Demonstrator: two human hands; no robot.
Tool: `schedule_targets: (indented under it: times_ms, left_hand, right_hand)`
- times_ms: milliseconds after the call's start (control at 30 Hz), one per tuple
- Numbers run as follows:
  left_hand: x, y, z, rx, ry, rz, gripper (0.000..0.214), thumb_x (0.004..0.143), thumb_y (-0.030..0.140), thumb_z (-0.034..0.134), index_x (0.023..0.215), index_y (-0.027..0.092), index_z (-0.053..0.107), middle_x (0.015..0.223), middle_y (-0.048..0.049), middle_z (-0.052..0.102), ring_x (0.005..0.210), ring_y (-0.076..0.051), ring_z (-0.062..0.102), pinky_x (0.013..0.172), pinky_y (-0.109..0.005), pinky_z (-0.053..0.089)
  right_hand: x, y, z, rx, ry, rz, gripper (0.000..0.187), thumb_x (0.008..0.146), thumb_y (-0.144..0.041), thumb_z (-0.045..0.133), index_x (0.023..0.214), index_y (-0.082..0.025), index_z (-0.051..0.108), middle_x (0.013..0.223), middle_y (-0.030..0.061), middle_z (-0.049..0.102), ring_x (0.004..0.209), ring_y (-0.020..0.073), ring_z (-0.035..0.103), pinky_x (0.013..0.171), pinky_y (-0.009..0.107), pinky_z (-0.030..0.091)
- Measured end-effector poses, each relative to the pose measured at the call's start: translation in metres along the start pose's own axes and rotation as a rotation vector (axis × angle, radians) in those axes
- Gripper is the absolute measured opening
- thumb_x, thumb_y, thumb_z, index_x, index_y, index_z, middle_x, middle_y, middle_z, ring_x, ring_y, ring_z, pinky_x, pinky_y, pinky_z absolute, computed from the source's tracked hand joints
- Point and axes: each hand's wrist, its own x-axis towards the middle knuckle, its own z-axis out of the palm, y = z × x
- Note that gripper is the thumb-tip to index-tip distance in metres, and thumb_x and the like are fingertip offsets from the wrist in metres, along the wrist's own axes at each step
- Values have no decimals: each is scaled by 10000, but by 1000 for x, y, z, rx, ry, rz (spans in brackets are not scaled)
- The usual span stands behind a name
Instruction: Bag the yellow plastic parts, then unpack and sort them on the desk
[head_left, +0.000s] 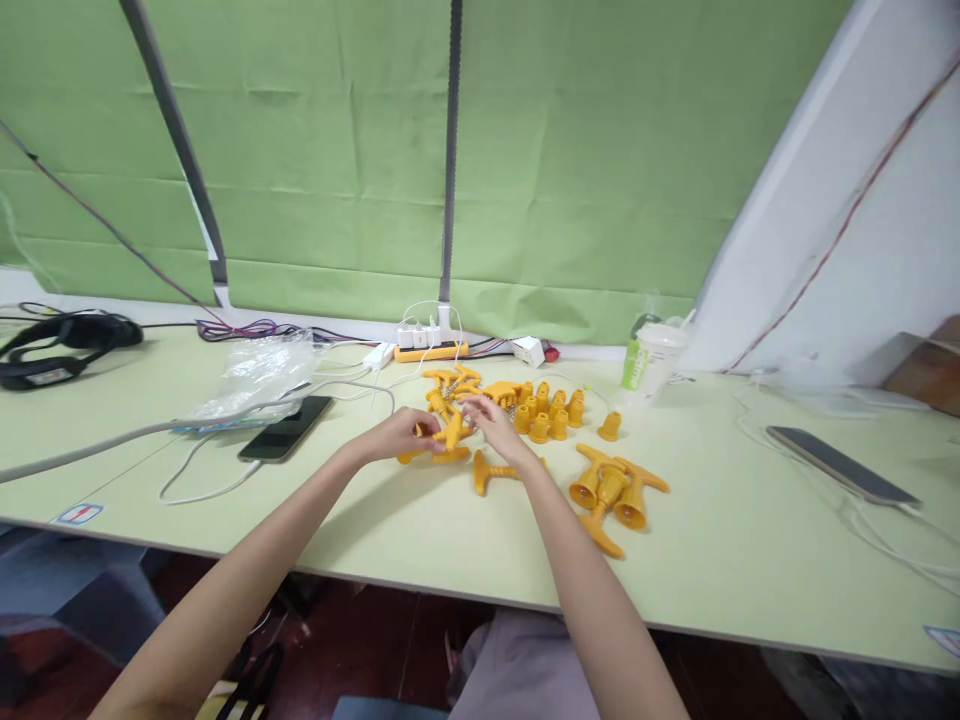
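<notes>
My left hand [406, 434] has its fingers closed on a yellow T-shaped handle [453, 432] above the table. Close by on the right, my right hand [491, 424] bends its fingers over the handle's far side; whatever sits between its fingertips is too small to make out. Behind both hands lies a pile of yellow T-handles [452, 378] with small metal springs. Several yellow bell-shaped cups [557, 424] stand in a group to the right. Another T-handle [482, 472] lies partly under my right wrist. Nearer me on the right, several joined handle-and-cup pieces [613, 485] lie together.
On the left are a phone [289, 428] on a cable, a clear plastic bag [264, 365] and a black headset [67, 345]. A yellow power strip [431, 351] sits at the back. To the right stand a drink cup [660, 360] and a second phone [841, 465].
</notes>
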Motion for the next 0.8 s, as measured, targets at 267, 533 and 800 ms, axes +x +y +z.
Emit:
schedule_targets:
  times_ms: [267,533,800]
  left_hand:
    - [83,31,35,-630,513,97,484,673,488,695,1020,175,568,948,-89,648,889,-221,638,757,-338,510]
    - [79,-19,33,177,579,284,355,865,224,475,1209,288,533,1400,-65,404,1337,-241,301,1097,-460,252]
    - [66,0,14,252,563,368,198,851,362,497,948,231,610,1253,-59,557,1261,-254,390,1069,-409,288]
  right_hand:
    - [1,-10,-13,210,83,62,449,824,-508,508,1190,-250,538,969,46,656,831,176,621,720,289,478]
    - [-5,-6,-35,197,5,168,392,807,-537,489,901,-188,641,730,4,558,580,110,486,568,244,408]
    - [-18,-18,-49,245,-252,128,384,755,-544,594,857,-183,676,688,12,587,573,121,513,609,285,460]
